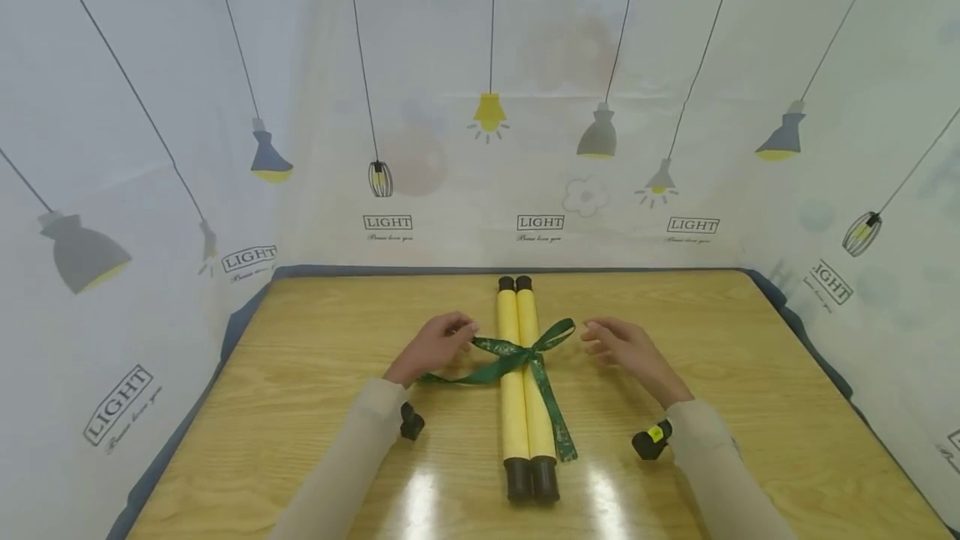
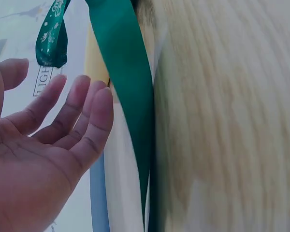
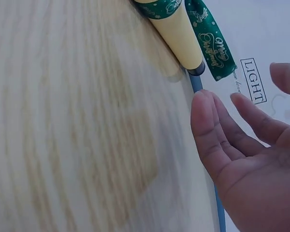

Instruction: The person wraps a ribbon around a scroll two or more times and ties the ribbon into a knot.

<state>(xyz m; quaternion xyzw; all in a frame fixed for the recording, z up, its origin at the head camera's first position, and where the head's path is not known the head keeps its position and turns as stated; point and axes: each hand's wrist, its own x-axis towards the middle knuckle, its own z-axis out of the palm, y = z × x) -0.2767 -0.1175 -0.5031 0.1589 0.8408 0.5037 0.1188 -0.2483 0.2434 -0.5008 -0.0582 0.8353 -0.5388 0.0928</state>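
Two yellow tubes [image 1: 513, 415] with black end caps lie side by side on the table, pointing away from me. A green ribbon [image 1: 487, 372] with printed lettering is tied round both in a bow, its loops out to either side and its tails trailing on the wood. My left hand [image 1: 438, 346] is beside the left loop; in the left wrist view its fingers are loosely bent, with a gap to the ribbon [image 2: 123, 63]. To the right of the bow my right hand [image 1: 622, 348] hovers, fingers relaxed and apart from the ribbon [image 3: 215, 48], holding nothing.
The wooden table [image 1: 315, 440] has a blue-grey edge [image 1: 420, 271] against a pale backdrop [image 1: 465, 232] printed with hanging lamps and the word LIGHT. Black wrist devices [image 1: 651, 440] sit under both forearms.
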